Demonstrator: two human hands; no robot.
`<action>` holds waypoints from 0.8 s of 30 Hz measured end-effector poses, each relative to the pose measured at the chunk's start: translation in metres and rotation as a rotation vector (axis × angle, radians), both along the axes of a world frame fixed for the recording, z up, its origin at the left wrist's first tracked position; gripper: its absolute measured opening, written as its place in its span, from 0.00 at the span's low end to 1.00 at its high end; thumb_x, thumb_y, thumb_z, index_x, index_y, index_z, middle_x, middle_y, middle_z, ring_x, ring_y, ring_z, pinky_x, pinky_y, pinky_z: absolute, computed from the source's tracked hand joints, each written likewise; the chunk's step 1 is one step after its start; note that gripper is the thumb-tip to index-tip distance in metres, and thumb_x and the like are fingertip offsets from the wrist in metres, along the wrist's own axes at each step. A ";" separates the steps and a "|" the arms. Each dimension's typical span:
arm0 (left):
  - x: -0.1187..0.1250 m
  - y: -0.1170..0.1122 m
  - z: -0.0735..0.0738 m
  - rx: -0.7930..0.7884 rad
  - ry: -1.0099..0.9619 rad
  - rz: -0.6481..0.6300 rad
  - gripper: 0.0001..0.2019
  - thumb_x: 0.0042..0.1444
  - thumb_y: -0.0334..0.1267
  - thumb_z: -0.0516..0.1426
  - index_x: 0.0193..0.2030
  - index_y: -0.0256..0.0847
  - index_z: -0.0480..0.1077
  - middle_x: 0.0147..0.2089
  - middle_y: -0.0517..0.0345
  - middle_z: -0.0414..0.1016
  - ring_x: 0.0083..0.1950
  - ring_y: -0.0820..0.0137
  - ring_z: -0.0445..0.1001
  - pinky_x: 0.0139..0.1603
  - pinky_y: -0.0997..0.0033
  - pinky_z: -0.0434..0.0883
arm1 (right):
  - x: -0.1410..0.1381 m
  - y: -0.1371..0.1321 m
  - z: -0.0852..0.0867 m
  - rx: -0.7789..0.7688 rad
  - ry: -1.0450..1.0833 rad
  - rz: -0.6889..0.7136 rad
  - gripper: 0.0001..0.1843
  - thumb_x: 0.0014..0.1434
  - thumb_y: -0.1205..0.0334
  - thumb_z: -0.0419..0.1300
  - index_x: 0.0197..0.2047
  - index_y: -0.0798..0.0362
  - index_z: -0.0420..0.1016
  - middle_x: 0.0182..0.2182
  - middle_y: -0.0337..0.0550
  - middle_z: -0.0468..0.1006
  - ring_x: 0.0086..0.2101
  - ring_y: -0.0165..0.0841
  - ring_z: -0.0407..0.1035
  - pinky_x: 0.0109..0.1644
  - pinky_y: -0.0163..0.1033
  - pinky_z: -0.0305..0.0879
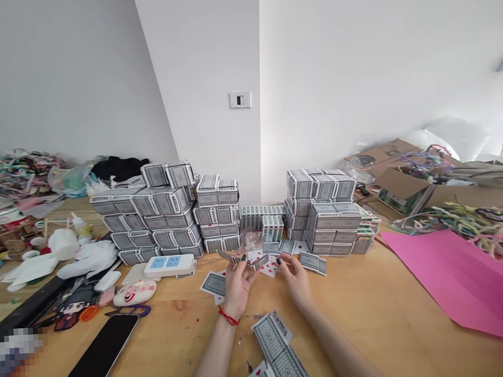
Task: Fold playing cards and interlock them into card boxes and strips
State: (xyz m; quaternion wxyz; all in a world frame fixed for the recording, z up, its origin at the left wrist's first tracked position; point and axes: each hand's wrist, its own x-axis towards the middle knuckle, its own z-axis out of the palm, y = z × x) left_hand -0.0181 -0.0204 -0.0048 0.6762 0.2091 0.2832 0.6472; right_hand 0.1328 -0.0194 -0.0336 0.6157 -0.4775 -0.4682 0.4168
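My left hand [238, 285], with a red string at the wrist, is closed on a couple of playing cards [243, 260] held up above the wooden table [368, 317]. My right hand [296, 279] reaches forward with its fingers curled onto loose cards [274, 265] lying on the table in front of the stacks. Card packs with grey patterned backs are piled in stacks on the left [160, 216] and on the right [324, 210]. More cards [274, 350] lie close to me between my forearms.
A pink paper sheet [462, 281] lies at right, with cardboard boxes and pipe cleaners [454, 200] behind it. At left are a black phone [95, 357], a power strip [170, 265], a pink cat-face object [134, 292] and craft clutter [25, 223].
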 end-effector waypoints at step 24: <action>-0.004 0.005 -0.009 -0.032 0.080 0.179 0.09 0.42 0.35 0.60 0.30 0.39 0.64 0.31 0.59 0.71 0.36 0.71 0.72 0.42 0.60 0.69 | 0.003 -0.001 -0.004 0.078 -0.775 -0.050 0.28 0.40 0.64 0.62 0.48 0.52 0.64 0.38 0.46 0.68 0.43 0.41 0.61 0.48 0.44 0.58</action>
